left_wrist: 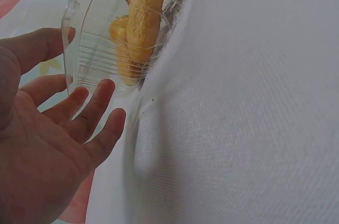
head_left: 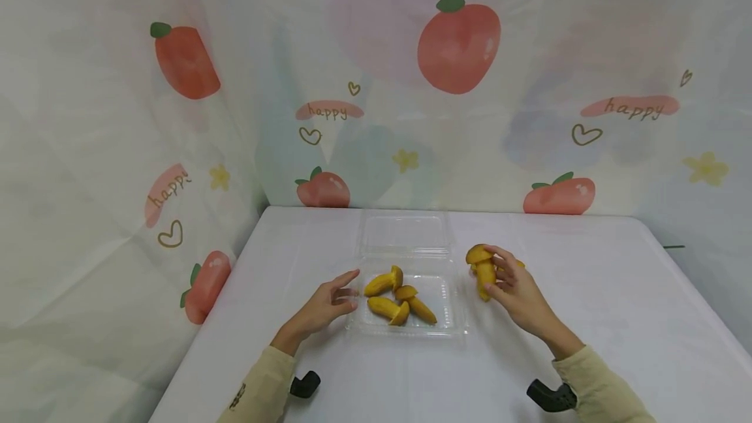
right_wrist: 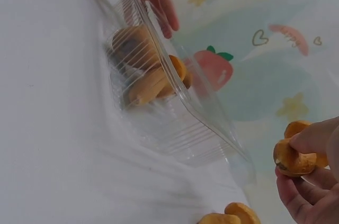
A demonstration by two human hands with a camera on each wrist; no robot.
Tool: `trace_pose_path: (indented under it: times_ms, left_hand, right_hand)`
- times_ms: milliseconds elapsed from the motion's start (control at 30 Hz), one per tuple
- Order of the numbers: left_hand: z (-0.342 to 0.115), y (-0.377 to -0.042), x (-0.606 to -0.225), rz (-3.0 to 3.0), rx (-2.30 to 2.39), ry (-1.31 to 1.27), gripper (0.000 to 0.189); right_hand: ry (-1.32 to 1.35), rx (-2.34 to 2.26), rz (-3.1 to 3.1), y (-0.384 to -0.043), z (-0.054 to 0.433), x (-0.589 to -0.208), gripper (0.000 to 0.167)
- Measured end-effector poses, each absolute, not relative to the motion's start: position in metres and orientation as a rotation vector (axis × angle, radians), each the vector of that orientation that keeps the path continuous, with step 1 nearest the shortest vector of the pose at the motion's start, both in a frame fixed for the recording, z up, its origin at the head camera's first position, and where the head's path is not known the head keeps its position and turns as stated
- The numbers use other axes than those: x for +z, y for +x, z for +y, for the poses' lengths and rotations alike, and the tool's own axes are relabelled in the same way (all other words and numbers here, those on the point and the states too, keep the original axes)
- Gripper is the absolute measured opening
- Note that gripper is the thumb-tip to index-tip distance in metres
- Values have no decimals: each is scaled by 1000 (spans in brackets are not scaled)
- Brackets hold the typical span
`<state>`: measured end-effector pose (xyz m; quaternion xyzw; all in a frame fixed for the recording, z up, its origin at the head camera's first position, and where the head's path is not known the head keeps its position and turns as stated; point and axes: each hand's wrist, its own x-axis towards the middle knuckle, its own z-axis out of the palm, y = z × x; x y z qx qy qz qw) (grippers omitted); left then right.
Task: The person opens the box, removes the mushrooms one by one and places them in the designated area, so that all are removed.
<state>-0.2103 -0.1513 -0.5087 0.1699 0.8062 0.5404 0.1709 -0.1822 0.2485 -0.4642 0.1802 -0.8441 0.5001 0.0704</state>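
A clear plastic clamshell box (head_left: 452, 318) lies with its lid (head_left: 405, 235) folded back. Three yellow mushrooms, one of them in front (head_left: 384, 309), lie in its base. My left hand (head_left: 326, 305) is at the left rim of the base, fingers loosely spread and fingertips right at the plastic. To the right of the box, my right hand (head_left: 517, 292) pinches a yellow mushroom (head_left: 485, 273) between thumb and fingers, cap up and stem down. More yellow shows behind that hand, partly hidden by the fingers. Low in the right wrist view is another mushroom (right_wrist: 230, 216).
A white cloth covers the table (head_left: 587, 266). Behind and to the left hangs a printed curtain (head_left: 376, 38) with fruit, hearts and lettering. Dark curved pieces (head_left: 552, 397) stick out by both sleeves.
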Motion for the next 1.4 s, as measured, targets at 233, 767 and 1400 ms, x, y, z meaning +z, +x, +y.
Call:
trace_pose_path:
  times_ms: [233, 767, 1400]
  left_hand:
    - [-150, -212, -507, 2275, 1540, 489, 68]
    - [-154, -214, -510, 2285, 1524, 492, 68]
    - [-156, -212, -511, 2248, 1550, 541, 67]
  right_hand:
    - [470, 1417, -2582, -181, 260, -461, 69]
    - [397, 1351, -2618, -183, 282, -465, 72]
    - [301, 1319, -2647, -180, 303, -474, 72]
